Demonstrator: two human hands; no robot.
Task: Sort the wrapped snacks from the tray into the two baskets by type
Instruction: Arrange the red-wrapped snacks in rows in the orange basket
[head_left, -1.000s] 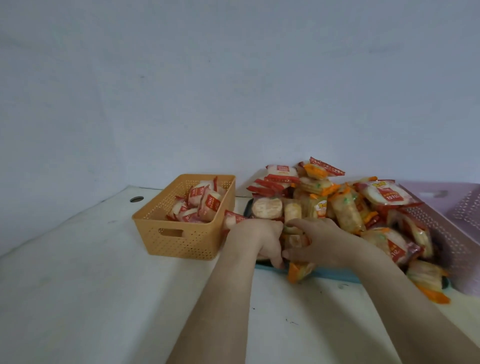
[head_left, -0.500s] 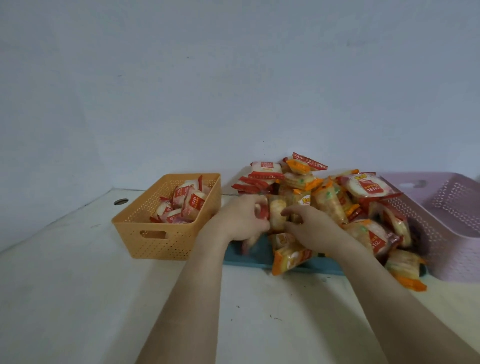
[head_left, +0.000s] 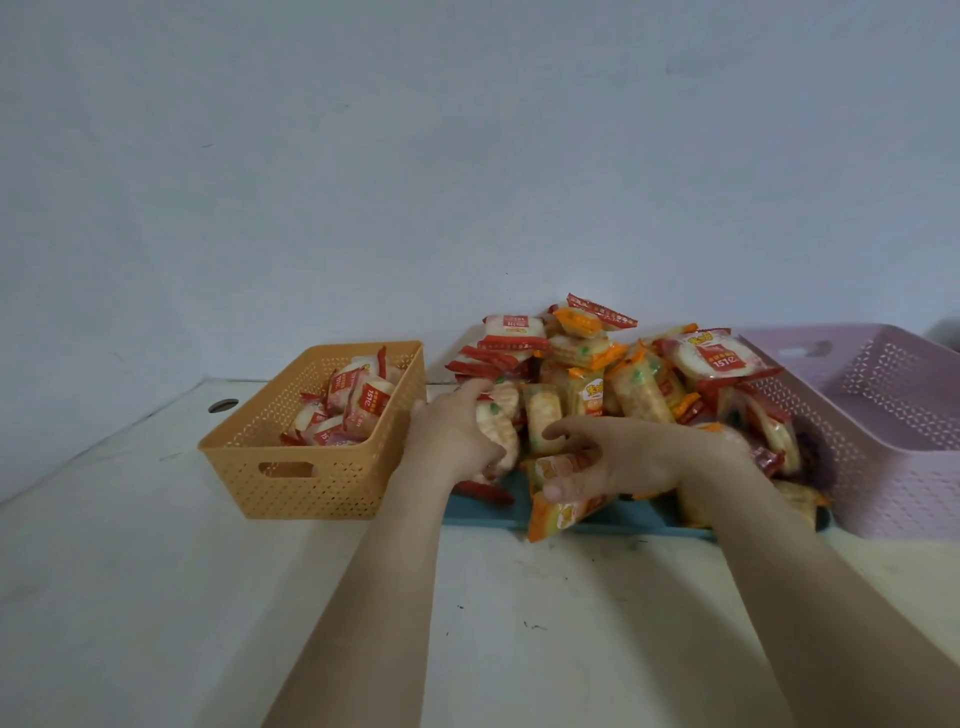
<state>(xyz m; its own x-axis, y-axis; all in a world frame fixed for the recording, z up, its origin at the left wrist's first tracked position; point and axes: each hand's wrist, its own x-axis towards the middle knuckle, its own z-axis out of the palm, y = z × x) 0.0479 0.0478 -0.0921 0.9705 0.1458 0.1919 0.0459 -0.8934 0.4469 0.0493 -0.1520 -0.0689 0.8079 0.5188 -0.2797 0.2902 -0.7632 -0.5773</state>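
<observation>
At snack pile (head_left: 639, 384), left grip (head_left: 457, 441) closed round pale cracker pack (head_left: 501, 434); right grip (head_left: 644, 457) pinching orange pack (head_left: 563, 512) over blue tray (head_left: 498, 514) near rim; orange basket (head_left: 311, 488) left, pink basket (head_left: 893, 467) right.

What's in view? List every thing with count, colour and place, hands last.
orange perforated plastic basket: one, orange, left of the tray
red-and-white wrapped snacks: several, red and white, inside the orange basket
teal flat tray: one, teal, between the baskets, under the pile
pile of wrapped snacks: many, red-and-white mixed with orange-and-yellow, heaped on the tray
pale purple perforated plastic basket: one, pale purple, right of the tray
white table top: one, white, under everything
round dark hole: one, dark, in the table, far left
left hand: one, fingers round a pale wrapped snack at the pile's left edge
right hand: one, fingers holding an orange-and-yellow wrapped snack at the tray's near edge
</observation>
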